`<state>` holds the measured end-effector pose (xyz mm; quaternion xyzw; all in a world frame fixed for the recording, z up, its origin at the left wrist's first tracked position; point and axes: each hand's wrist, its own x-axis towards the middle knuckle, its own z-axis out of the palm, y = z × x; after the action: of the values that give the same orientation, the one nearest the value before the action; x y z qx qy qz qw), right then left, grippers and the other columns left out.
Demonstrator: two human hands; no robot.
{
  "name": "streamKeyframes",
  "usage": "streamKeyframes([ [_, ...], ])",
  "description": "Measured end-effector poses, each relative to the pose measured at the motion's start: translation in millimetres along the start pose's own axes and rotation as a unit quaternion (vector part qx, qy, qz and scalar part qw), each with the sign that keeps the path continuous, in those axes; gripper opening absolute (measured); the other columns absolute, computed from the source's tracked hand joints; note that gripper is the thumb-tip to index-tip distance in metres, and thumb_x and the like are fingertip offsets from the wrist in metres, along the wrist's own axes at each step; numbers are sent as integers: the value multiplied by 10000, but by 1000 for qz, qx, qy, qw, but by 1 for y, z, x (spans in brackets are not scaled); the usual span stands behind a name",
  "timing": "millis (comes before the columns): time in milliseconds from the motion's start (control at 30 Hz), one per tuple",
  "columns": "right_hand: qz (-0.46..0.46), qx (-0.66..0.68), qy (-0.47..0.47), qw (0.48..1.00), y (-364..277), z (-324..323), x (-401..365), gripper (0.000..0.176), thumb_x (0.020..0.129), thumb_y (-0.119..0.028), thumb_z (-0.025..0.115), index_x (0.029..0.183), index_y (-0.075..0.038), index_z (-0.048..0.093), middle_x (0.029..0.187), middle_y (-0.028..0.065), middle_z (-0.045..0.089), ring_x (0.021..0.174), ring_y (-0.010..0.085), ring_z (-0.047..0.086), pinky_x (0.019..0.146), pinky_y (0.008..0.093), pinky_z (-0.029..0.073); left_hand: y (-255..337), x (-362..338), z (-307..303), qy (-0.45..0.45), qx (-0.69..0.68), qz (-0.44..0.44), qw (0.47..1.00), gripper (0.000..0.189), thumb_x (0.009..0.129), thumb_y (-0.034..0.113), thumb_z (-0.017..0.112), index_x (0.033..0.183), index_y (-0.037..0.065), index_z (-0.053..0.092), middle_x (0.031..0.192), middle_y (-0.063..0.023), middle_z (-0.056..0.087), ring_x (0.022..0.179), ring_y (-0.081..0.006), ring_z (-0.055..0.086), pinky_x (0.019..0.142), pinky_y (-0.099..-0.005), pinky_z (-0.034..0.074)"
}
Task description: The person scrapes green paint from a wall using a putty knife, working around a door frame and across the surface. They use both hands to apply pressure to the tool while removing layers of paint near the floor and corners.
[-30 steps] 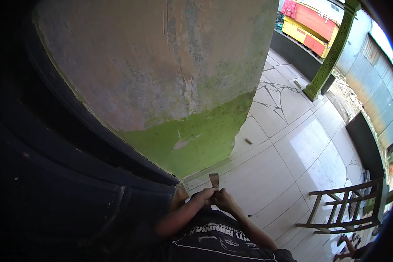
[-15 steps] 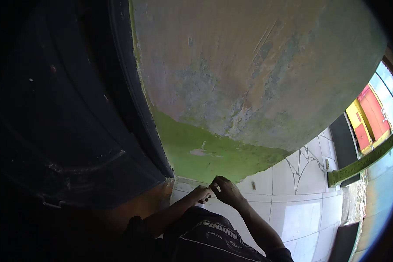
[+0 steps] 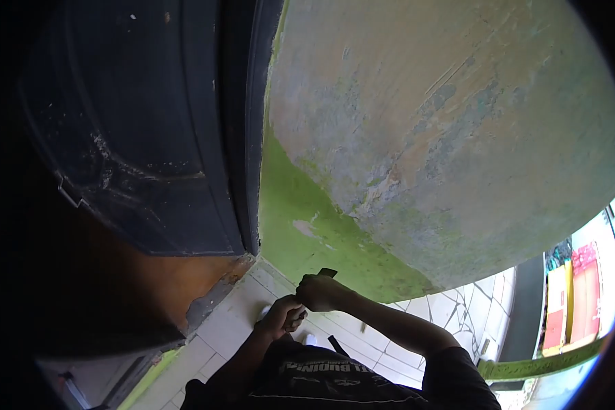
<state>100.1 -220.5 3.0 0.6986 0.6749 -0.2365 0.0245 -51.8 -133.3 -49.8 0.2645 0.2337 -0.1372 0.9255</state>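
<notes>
My right hand [image 3: 324, 294] is closed in front of my chest, close to the green lower part of the wall. Out of its top sticks a short dark flat end, which looks like the blade of a scraper [image 3: 328, 272]. My left hand [image 3: 281, 317] is closed too, just below and left of the right one, and the two seem to touch. Something pale shows between its fingers, too small to make out. Facing me is the wall [image 3: 417, 137], its green paint [image 3: 301, 212] left low down and bare, patchy plaster above.
A dark door [image 3: 137, 123] with scuffed paint stands at left, beside a brown floor [image 3: 178, 273]. White tiles [image 3: 236, 311] lie underfoot, with a small brownish piece [image 3: 363, 329] on them. A dark strip [image 3: 338, 346] shows by my shirt. A green rail [image 3: 547, 360] is at right.
My view has turned, so the door and wall sit further right. My hands have come together lower and further left, and the dark flat end now shows above the right one.
</notes>
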Motion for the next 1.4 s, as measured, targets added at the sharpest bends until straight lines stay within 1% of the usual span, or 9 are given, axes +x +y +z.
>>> streamKeyframes([
  [167, -54, -49, -77, 994, 4, 8, -15, 303, 801, -278, 483, 709, -48, 658, 704, 156, 638, 700, 337, 630, 675, 422, 497, -70, 12, 9, -47, -185, 35, 981, 213, 863, 252, 534, 977, 84, 469, 771, -96, 533, 510, -123, 466, 419, -197, 326],
  [267, -23, -45, -100, 994, 16, 11, -18, 308, 772, -317, 534, 759, -48, 681, 762, 166, 661, 764, 333, 657, 730, 404, 500, -95, 31, 24, -86, -262, 90, 957, 231, 869, 248, 526, 1025, 96, 449, 807, -100, 523, 539, -125, 468, 446, -199, 342],
  [433, 11, -109, -97, 989, 36, -12, -20, 312, 763, -343, 519, 691, -85, 678, 697, 142, 655, 698, 297, 640, 774, 393, 448, -86, 60, 59, -56, -281, 159, 945, 239, 885, 234, 514, 1072, 102, 445, 816, -91, 509, 524, -97, 443, 359, -181, 300],
  [533, 8, -143, -57, 988, 56, -22, -23, 313, 769, -322, 504, 626, -93, 663, 615, 117, 622, 613, 278, 601, 768, 367, 431, -83, 86, 72, -109, -289, 195, 931, 220, 902, 246, 523, 1050, 98, 458, 795, -81, 508, 467, -70, 407, 311, -167, 247],
  [633, 8, -175, -29, 984, 64, -32, -27, 328, 777, -295, 493, 567, -91, 641, 536, 97, 578, 523, 268, 542, 756, 343, 411, -80, 104, 95, -81, -278, 245, 925, 236, 915, 318, 553, 920, 85, 513, 730, -42, 491, 406, -34, 352, 287, -157, 228],
  [1100, 81, -198, -66, 975, 84, -33, -20, 375, 775, -326, 523, 518, -72, 625, 491, 108, 558, 516, 237, 521, 757, 322, 416, -74, 128, 112, -58, -336, 253, 905, 198, 945, 235, 485, 915, 39, 482, 653, -42, 470, 356, -36, 307, 287, -184, 184],
  [1167, 61, -219, -16, 974, 81, -46, -10, 402, 783, -358, 518, 518, -76, 629, 496, 100, 570, 527, 228, 531, 754, 322, 428, -58, 125, 110, -83, -335, 271, 899, 181, 946, 218, 477, 900, 43, 485, 614, -34, 444, 349, -36, 288, 288, -195, 186],
  [1267, 77, -219, -41, 972, 83, -44, -13, 408, 782, -372, 516, 527, -79, 638, 505, 101, 581, 522, 224, 541, 765, 320, 438, -68, 136, 109, -53, -320, 245, 914, 271, 941, 296, 493, 878, 33, 514, 575, 11, 401, 335, -21, 277, 262, -178, 186],
  [1400, 67, -205, -46, 975, 88, -29, -21, 400, 772, -362, 526, 510, -79, 632, 481, 92, 571, 450, 228, 502, 750, 324, 424, -72, 128, 106, -48, -302, 232, 924, 275, 931, 266, 504, 971, -5, 529, 585, -15, 434, 335, -27, 311, 256, -175, 195],
])
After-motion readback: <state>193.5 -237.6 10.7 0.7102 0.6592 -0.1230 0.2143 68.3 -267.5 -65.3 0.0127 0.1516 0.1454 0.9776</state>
